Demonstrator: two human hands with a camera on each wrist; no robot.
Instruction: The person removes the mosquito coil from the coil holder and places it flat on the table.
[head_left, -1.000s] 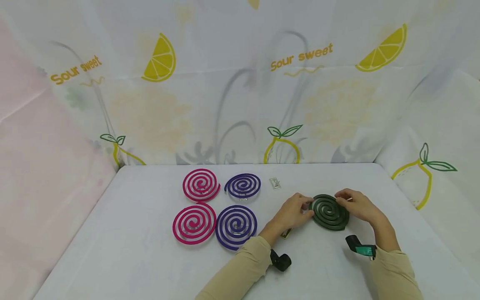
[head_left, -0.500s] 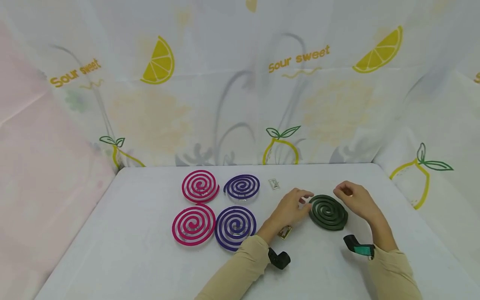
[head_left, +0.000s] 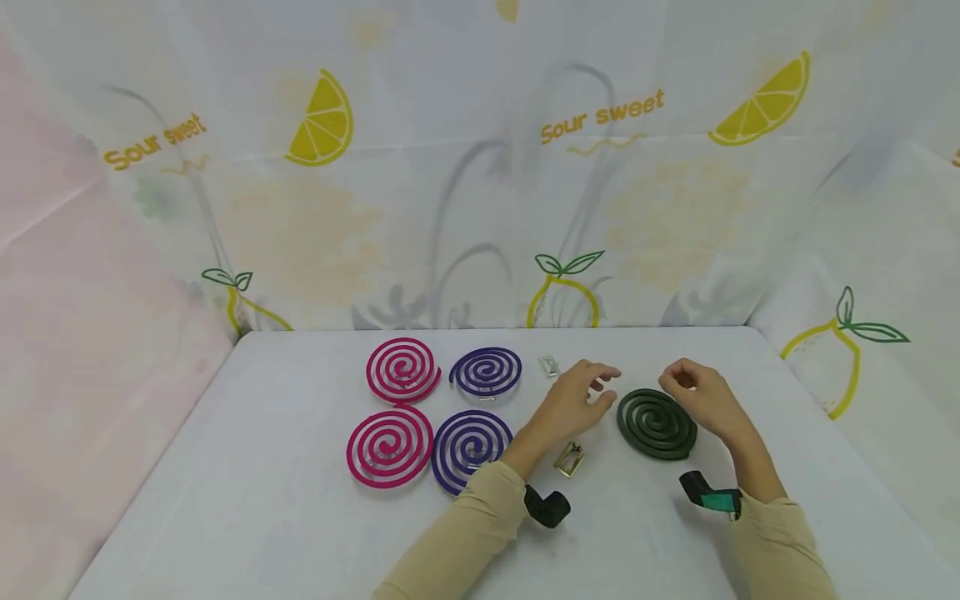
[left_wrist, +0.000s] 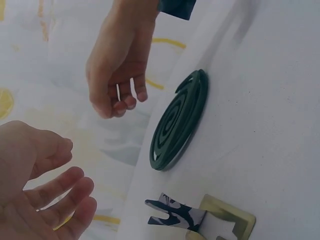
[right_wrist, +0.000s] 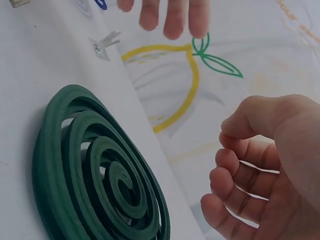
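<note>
A dark green mosquito coil (head_left: 657, 423) lies flat on the white table, its turns closely nested; it fills the lower left of the right wrist view. My left hand (head_left: 573, 404) hovers to its left, fingers spread and relaxed, holding nothing. Just behind the coil's right side is my right hand (head_left: 701, 400), loosely curled above the table; nothing shows between its thumb and fingers. Below the left hand sits a small gold metal coil stand (left_wrist: 244, 218), a rectangular frame with a bent-up tongue. A similar silver stand (head_left: 550, 367) lies farther back.
On the left are two pink coils (head_left: 403, 369) and two purple coils (head_left: 486, 372), one of each behind the other, with bits of metal visible beneath. The left forearm overlaps the front purple coil. A lemon-printed cloth (head_left: 450, 208) hangs behind the table.
Both hands have let go of the green coil. The left hand has moved back and left, uncovering the gold stand; the right hand has lifted off backward. The coil stays in place.
</note>
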